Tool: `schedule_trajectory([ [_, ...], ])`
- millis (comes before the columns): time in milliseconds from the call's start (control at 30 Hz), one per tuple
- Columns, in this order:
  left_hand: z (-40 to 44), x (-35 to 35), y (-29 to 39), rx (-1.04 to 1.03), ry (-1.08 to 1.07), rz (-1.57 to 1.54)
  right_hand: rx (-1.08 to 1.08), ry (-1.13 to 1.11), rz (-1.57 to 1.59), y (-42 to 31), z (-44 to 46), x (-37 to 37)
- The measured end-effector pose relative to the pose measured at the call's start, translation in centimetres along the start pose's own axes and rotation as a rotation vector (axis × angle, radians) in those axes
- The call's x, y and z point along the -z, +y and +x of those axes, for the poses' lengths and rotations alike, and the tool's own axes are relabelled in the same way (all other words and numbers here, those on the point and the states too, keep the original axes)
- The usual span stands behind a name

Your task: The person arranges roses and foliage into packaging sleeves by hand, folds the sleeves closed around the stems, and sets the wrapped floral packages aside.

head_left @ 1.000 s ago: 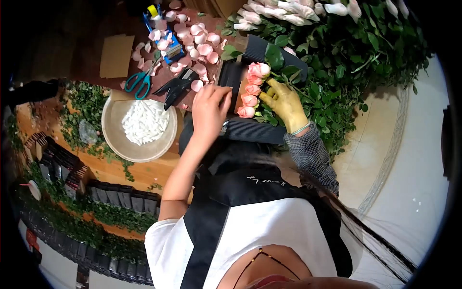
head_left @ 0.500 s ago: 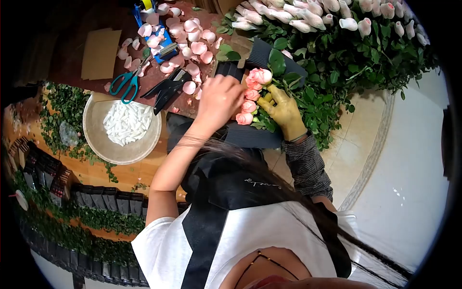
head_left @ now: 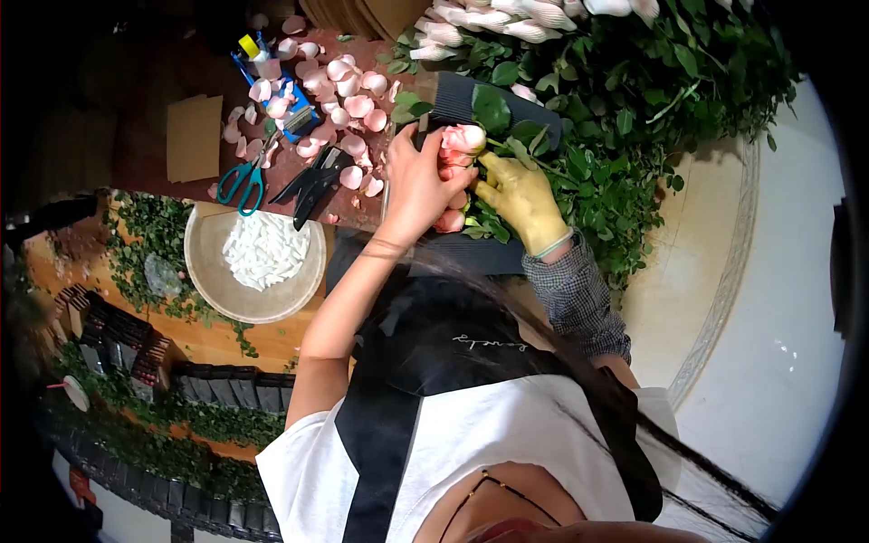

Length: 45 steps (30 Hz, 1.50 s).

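Note:
A row of pink roses (head_left: pixel 463 138) lies across a dark ribbed wrap (head_left: pixel 498 107), heads to the left and leafy stems to the right. Bare and curled over the row from the left, my left hand (head_left: pixel 424 184) has its fingers on the rose heads and partly hides them. My right hand (head_left: pixel 522 195) wears a yellow glove. Its bent fingers hold the stems just right of the heads, beside green leaves. The exact grip under the glove is hidden.
Left of the roses are a black stapler (head_left: pixel 319 185), teal scissors (head_left: pixel 242 185), loose petals (head_left: pixel 359 106), a blue tape dispenser (head_left: pixel 299 118) and cardboard (head_left: pixel 194 138). A bowl (head_left: pixel 201 271) holds white pieces. Netted roses (head_left: pixel 534 30) with dense foliage fill the upper right.
My left hand has moved from the left side of the roses onto their heads and now covers several. My gloved hand stays beside the stems. The whole view has shifted slightly.

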<state>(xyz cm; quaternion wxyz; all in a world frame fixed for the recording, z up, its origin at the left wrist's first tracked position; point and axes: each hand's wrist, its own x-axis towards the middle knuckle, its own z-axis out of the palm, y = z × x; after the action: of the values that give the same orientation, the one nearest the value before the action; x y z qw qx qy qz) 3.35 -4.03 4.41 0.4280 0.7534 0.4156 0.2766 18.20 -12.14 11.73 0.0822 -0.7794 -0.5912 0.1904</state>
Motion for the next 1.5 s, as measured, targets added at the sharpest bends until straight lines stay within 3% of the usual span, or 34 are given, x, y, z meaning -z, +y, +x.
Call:
schedule_trajectory([
  [67,0.7,-1.1,0.2,0.191,-0.133,-0.109,0.077,-0.025,-0.202,0.2,0.2,-0.1],
  [200,0.3,-1.6,-1.0,0.124,-0.051,-0.125,0.121,0.145,-0.280,-0.1,-1.0,-0.7],
  [300,-0.4,-1.3,-1.7,0.131,-0.068,-0.133,0.125,0.321,0.149,-1.0,-1.5,1.7],
  [333,-0.4,-1.4,-2.0,0.116,-0.080,-0.111,0.110,0.260,0.195,-1.3,-1.4,3.3],
  [400,-0.5,-1.3,-2.1,0.109,-0.095,-0.048,0.332,0.442,0.283,-0.8,-0.5,3.8],
  [467,-0.6,-0.9,-1.6,0.070,-0.094,-0.031,0.340,0.408,0.316,1.4,0.1,1.9],
  [533,-0.6,-0.3,-0.6,0.119,-0.119,-0.063,0.238,0.214,0.308,2.5,0.3,0.8],
  [600,-0.5,-0.1,-0.5,0.109,-0.132,-0.009,0.284,0.270,0.292,2.4,0.4,0.3],
  [667,-0.2,-0.2,-0.7,0.156,-0.172,-0.053,0.154,0.149,-0.001,2.0,0.4,-0.1],
  [700,-0.1,-0.3,-1.0,0.153,-0.176,-0.047,0.178,0.233,-0.116,1.6,0.5,-0.3],
  [800,-0.1,-0.3,-1.4,0.115,-0.175,0.023,0.112,0.128,-0.198,0.7,1.3,0.0],
  [867,-0.1,0.0,-3.0,0.176,-0.339,-0.154,0.141,0.177,-0.170,1.2,1.1,-0.7],
  [967,-1.4,3.5,-2.4,0.368,-0.137,-0.596,0.175,0.339,0.124,1.5,0.3,-0.7],
  [1100,-4.2,9.9,-6.8,0.383,0.082,-0.474,0.161,0.378,0.153,0.8,0.2,-1.3],
  [1267,-2.1,17.9,-12.1,0.340,0.322,0.001,0.113,0.276,0.028,-0.2,0.8,-0.9],
  [1300,-0.6,18.9,-13.4,0.233,0.462,0.206,0.104,0.271,0.017,-0.2,0.7,-0.7],
  [1400,3.3,21.7,-18.2,0.238,0.476,0.659,0.172,0.309,0.222,-0.1,0.1,0.5],
  [1433,4.6,22.3,-21.9,0.281,0.434,0.671,0.162,0.338,0.391,0.5,-0.1,0.2],
  [1467,5.3,22.3,-21.7,0.265,0.433,0.661,0.037,0.357,0.609,0.3,-0.5,-0.2],
  [1500,5.6,22.0,-21.6,0.343,0.371,0.798,-0.121,0.410,0.582,0.5,-1.2,-0.1],
])
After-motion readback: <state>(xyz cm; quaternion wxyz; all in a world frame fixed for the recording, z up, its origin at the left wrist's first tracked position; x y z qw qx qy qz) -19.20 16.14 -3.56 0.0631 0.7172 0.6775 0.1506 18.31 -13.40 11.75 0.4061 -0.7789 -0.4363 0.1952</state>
